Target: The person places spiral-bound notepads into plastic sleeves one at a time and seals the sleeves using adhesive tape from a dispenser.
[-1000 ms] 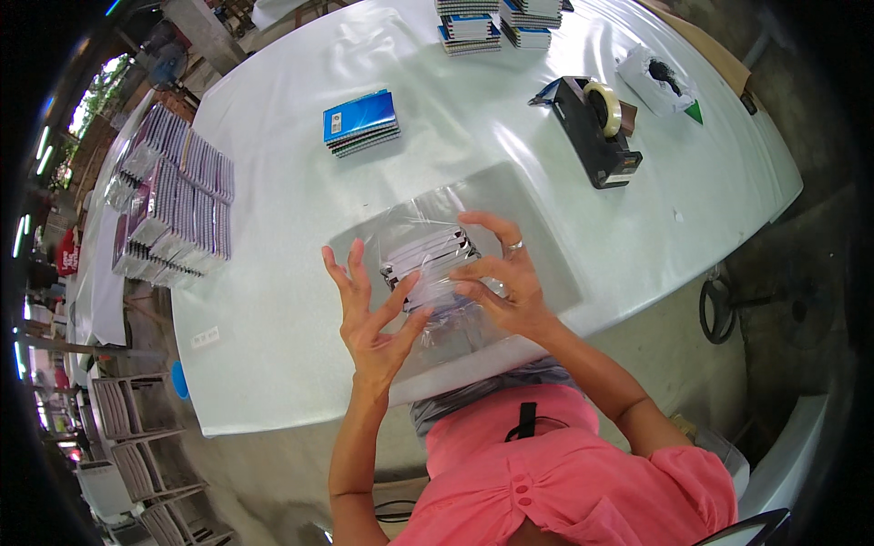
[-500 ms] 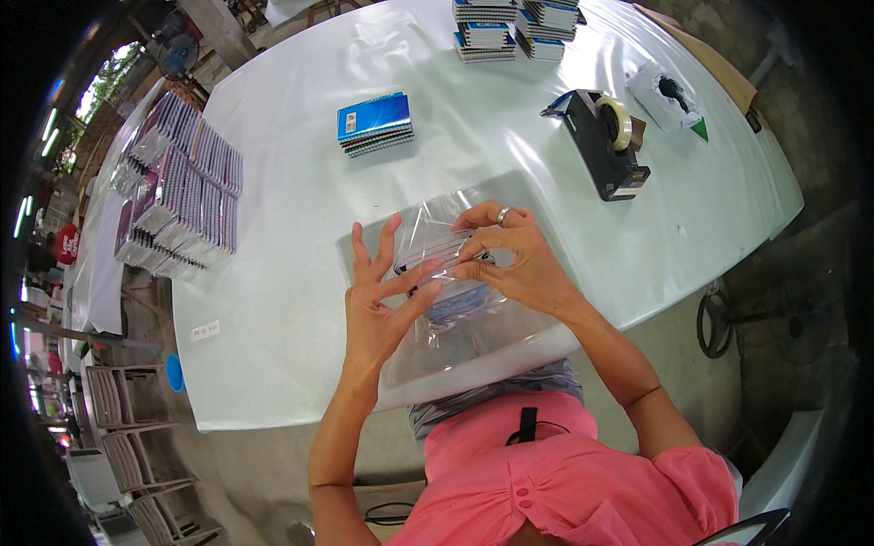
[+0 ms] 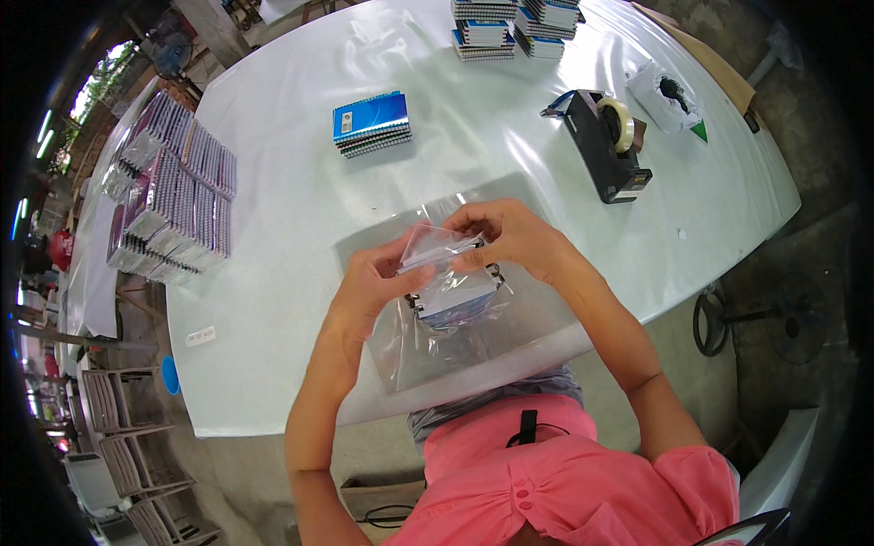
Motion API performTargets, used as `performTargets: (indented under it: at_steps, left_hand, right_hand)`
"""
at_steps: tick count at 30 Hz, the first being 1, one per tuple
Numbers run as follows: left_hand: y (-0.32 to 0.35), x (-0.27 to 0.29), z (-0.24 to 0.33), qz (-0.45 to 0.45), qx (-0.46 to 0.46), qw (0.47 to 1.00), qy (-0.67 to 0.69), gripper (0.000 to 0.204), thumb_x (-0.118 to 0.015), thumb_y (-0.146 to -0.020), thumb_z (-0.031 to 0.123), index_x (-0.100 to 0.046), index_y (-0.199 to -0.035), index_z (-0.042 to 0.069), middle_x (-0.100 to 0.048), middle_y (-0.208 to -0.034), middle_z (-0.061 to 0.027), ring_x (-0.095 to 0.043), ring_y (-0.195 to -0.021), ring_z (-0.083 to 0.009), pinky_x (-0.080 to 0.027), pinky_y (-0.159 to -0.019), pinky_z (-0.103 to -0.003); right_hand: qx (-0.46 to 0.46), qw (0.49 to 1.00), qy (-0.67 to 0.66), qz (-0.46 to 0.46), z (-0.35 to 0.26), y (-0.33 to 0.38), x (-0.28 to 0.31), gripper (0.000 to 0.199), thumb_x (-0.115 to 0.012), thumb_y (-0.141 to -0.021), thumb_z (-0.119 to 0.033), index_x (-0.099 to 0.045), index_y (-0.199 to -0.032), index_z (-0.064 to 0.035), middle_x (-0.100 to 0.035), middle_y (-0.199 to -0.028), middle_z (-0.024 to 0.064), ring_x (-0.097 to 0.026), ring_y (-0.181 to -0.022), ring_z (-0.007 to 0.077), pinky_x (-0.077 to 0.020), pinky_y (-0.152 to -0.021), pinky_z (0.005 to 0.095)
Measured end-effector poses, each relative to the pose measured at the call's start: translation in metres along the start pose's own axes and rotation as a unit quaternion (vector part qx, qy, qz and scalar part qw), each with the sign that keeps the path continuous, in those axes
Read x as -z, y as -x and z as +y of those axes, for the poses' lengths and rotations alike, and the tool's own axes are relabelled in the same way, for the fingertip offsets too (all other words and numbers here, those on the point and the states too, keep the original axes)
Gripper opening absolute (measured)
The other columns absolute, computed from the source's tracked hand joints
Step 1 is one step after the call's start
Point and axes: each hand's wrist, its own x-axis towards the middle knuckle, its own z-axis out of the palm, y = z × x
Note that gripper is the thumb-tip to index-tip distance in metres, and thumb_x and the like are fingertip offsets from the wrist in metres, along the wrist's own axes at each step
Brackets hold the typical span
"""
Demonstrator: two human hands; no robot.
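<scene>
A small stack of spiral-bound notebooks [image 3: 460, 308] with blue at its near side sits inside a clear plastic bag [image 3: 435, 240] close to the table's front edge. My left hand [image 3: 375, 276] is closed at the stack's left side, thumb over the plastic and fingers behind it. From the right, my right hand [image 3: 513, 238] pinches the bag's film between thumb and fingers. A loose flap of the film stands up between both hands. Beneath lies a pile of flat clear plastic bags [image 3: 387, 362].
A small stack of blue spiral notebooks [image 3: 371, 123] lies beyond my hands. Black tape dispenser [image 3: 599, 150] and a white crumpled bag [image 3: 663, 98] are at the right. Taller notebook stacks [image 3: 484, 36] stand at the far edge; wrapped purple notebooks [image 3: 177, 196] stand left. The white table [image 3: 264, 337] curves around.
My left hand's fingers, spread before, have closed on the bag. The plastic flap has been lifted up between my hands, and the notebook stack's near side shows more.
</scene>
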Motion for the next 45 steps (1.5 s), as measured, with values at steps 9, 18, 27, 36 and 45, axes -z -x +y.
performTargets:
  at_steps: [9,18,27,36,45]
  left_hand:
    - [-0.009,0.006,0.020,-0.142,0.130,0.979,-0.061,0.054,-0.078,-0.076,0.023,-0.064,-0.122,0.000,-0.060,-0.130,-0.0102,-0.056,-0.116,-0.0176,-0.037,-0.102,-0.031]
    - [0.010,0.005,0.042,-0.190,-0.124,0.832,-0.506,0.066,-0.079,-0.073,0.033,-0.059,-0.132,0.013,-0.045,-0.148,-0.0026,-0.026,-0.142,-0.0384,-0.021,-0.111,-0.060]
    - [0.052,-0.017,0.037,-0.089,-0.215,0.689,-0.686,0.080,-0.079,-0.070,0.033,-0.046,-0.141,0.019,-0.031,-0.155,0.0021,-0.013,-0.145,-0.0391,-0.014,-0.112,-0.063]
    - [0.051,-0.030,0.038,-0.083,-0.274,0.672,-0.683,0.068,-0.077,-0.075,0.027,-0.051,-0.138,0.019,-0.046,-0.146,0.0053,-0.020,-0.144,-0.0366,-0.013,-0.113,-0.061]
    - [0.057,-0.031,0.039,-0.066,-0.238,0.683,-0.687,0.068,-0.077,-0.075,0.021,-0.051,-0.138,0.019,-0.046,-0.146,0.0054,-0.020,-0.144,-0.0353,-0.011,-0.115,-0.059]
  right_hand:
    - [-0.061,0.984,-0.142,-0.084,0.006,-0.006,0.000,0.033,-0.072,-0.066,0.007,-0.076,-0.098,-0.0029,-0.063,-0.095,0.0050,-0.058,-0.095,0.0172,-0.0444,-0.086,0.0282]
    - [-0.014,0.996,-0.056,-0.073,0.000,0.000,-0.004,0.030,-0.068,-0.069,0.007,-0.078,-0.093,-0.0080,-0.057,-0.097,0.0032,-0.053,-0.095,0.0146,-0.0429,-0.085,0.0277]
    - [0.301,0.834,0.418,-0.199,-0.027,0.023,0.021,0.041,-0.074,-0.082,-0.028,-0.068,-0.121,-0.0174,-0.055,-0.130,0.0128,-0.047,-0.122,0.0278,-0.0366,-0.103,0.0411]
    - [-0.096,0.872,0.317,0.361,0.021,0.060,0.284,0.032,-0.079,-0.076,-0.031,-0.073,-0.095,-0.0065,-0.064,-0.108,0.0104,-0.057,-0.100,0.0200,-0.0456,-0.074,0.0329]
    - [-0.244,0.913,-0.057,0.321,0.040,0.063,0.282,0.036,-0.080,-0.079,-0.026,-0.068,-0.103,-0.0033,-0.062,-0.111,0.0078,-0.054,-0.107,0.0265,-0.0504,-0.083,0.0567]
